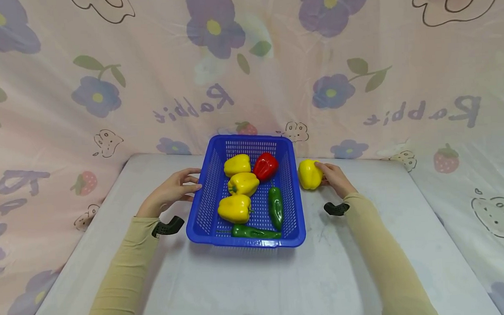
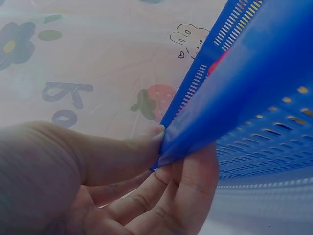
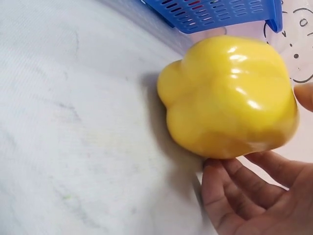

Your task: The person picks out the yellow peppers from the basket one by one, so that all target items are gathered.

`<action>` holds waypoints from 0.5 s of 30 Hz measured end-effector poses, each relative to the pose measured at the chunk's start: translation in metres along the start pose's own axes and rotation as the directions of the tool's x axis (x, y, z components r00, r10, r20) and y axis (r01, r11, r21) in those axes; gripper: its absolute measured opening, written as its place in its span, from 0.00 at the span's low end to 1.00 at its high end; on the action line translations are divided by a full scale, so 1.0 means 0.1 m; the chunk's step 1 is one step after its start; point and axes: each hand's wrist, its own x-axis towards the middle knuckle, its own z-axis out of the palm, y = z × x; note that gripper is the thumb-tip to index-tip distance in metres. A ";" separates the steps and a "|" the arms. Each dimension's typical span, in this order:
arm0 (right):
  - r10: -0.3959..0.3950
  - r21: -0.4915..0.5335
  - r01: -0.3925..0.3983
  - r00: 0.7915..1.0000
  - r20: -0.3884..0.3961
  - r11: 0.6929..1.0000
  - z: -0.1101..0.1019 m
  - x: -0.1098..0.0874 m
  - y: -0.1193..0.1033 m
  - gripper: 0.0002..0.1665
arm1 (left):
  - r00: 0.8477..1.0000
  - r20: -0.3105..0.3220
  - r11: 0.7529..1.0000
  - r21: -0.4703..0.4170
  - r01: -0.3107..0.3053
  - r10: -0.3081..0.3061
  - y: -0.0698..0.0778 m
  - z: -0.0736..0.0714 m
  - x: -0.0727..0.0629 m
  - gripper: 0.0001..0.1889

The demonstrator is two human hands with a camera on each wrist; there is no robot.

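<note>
My left hand (image 1: pixel 171 192) pinches the left rim of a blue plastic basket (image 1: pixel 296 207); in the left wrist view the thumb lies on one side of the rim and the fingers (image 2: pixel 195 181) on the other. To the right of the basket, my right hand (image 1: pixel 335 177) holds a yellow bell pepper (image 1: pixel 309 175) between thumb and fingers. The right wrist view shows this yellow pepper (image 3: pixel 230 98) close to the white surface. Inside the basket lie three yellow bell peppers (image 1: pixel 234 209), a red bell pepper (image 1: pixel 265 166) and two green chili peppers (image 1: pixel 275 207).
A white-covered table (image 1: pixel 248 287) lies beneath everything. Behind it hangs a pink curtain (image 1: pixel 266 96) printed with flowers and rabbits, close to the basket's far end. Each sleeve carries a dark wrist-worn piece, such as the left mount (image 1: pixel 168 226).
</note>
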 end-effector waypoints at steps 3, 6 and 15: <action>0.004 0.011 -0.004 1.000 0.000 1.000 -0.01 -0.01 0.00 0.43 | 1.000 -0.001 1.000 0.003 0.001 -0.001 0.00 0.00 0.00 0.32; -0.006 0.002 0.006 1.000 -0.010 1.000 -0.03 -0.04 -0.02 0.43 | 1.000 0.001 1.000 0.000 0.000 0.000 0.01 0.01 -0.01 0.31; -0.032 0.027 0.033 0.999 -0.044 0.999 -0.16 -0.13 -0.13 0.40 | 1.000 0.008 1.000 0.000 -0.012 0.012 0.01 0.01 -0.02 0.31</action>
